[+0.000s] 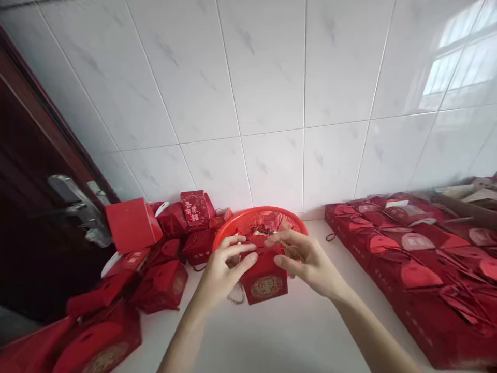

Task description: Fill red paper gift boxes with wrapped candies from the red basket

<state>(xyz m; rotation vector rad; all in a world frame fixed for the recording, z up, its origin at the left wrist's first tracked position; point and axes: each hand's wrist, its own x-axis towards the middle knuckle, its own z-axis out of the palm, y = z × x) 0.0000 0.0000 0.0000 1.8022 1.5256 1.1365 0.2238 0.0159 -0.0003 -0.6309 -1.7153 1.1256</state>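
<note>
A small red gift box (266,282) with a gold emblem on its front sits in front of me, at the near side of a red plastic basket (272,211). My left hand (229,264) grips the box's upper left side, thumb on its top edge. On the upper right, my right hand (305,259) has its thumb and fingers curled at the top flaps. A thin cord with a tassel (237,295) hangs by the box's left side. Small wrapped pieces (261,233) lie in the basket, partly hidden behind the box and fingers.
Several red boxes (161,285) lie loosely on the left, near a dark door with a metal handle (83,210). On the right, red boxes with cords (415,264) stand packed in rows. Behind everything is a white tiled wall (267,77).
</note>
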